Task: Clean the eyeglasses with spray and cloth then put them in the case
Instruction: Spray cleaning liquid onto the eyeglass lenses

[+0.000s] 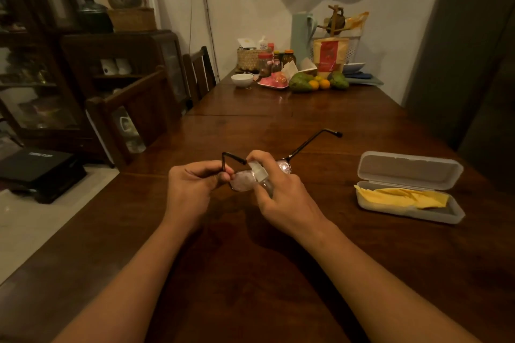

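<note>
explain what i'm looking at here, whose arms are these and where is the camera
There is no machine here: one camera worn on a person's head looks down at their own two bare hands. The left hand pinches the eyeglasses by the frame, above a wooden table. The right hand holds a small spray bottle at the lenses. To the right lies an open case with a yellow cloth in it. At the far end stand fruit and jars.
</note>
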